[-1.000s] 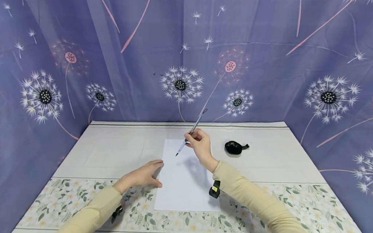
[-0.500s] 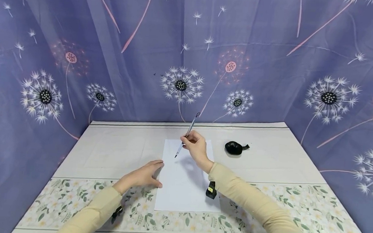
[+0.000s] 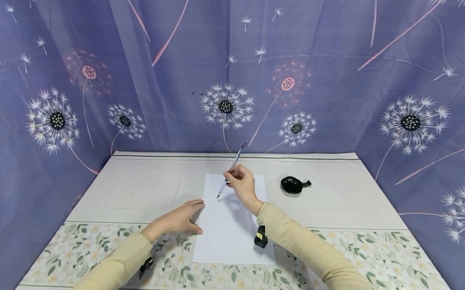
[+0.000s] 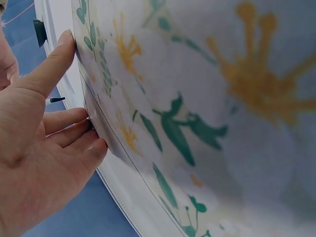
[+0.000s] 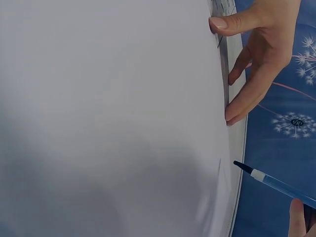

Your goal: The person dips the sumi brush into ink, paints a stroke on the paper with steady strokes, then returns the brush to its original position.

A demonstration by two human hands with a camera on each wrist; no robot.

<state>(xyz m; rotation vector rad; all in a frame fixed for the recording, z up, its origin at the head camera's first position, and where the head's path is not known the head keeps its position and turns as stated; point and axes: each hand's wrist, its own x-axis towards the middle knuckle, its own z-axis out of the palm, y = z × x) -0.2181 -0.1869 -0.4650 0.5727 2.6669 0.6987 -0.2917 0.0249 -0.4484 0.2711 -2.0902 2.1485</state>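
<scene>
A slim calligraphy brush [image 3: 236, 159] with a dark tip and a loop at its top end is pinched in my right hand [image 3: 242, 184]. It leans with its top away from me, the tip close over the upper left part of a white sheet of paper [image 3: 225, 235]. In the right wrist view the brush [image 5: 281, 186] shows a white collar behind its dark bristles. My left hand [image 3: 179, 217] rests at the sheet's left edge, thumb and fingers spread and extended, holding nothing. The left wrist view shows that hand's fingertips [image 4: 94, 148] down on the surface.
Right of the paper lies a small round black object [image 3: 291, 184] with a short tail. The tablecloth [image 3: 139, 187] is white with a floral band [image 3: 371, 251]. A purple dandelion-patterned curtain [image 3: 169, 112] encloses the table at the back and sides.
My right hand has moved a little left and toward me, bringing the brush tip lower over the paper. The left hand has stayed in place at the sheet's edge.
</scene>
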